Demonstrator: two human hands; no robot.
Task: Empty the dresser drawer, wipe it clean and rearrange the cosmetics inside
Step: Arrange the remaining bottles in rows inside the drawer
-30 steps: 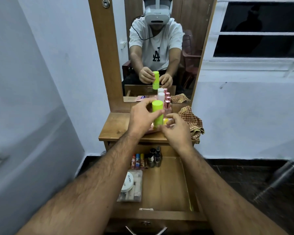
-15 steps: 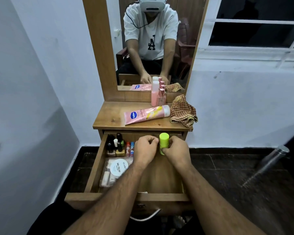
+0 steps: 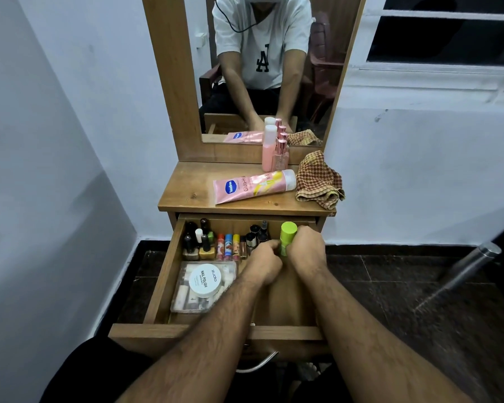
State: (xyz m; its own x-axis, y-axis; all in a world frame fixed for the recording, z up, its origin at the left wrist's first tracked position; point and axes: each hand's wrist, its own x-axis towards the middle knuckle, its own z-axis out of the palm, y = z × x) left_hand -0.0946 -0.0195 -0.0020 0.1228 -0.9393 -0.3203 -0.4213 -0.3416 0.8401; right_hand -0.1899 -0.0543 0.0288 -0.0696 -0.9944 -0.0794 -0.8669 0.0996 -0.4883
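Lime-green bottle [image 3: 288, 237] stood upright, cap up, long axis vertical, gripped by both hands: right hand [image 3: 307, 248] wrapped round it, left hand [image 3: 264, 261] pinching its base. Looked like the rearranging step, back right of the drawer [image 3: 160, 274]. Next move: set it down beside the dark bottles [image 3: 256, 235] without toppling them.

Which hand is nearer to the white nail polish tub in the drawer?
Left. The left hand sits just right of the nail polish tub, apart from it. The right hand, shut on the green bottle, is farther right, near the drawer's back.
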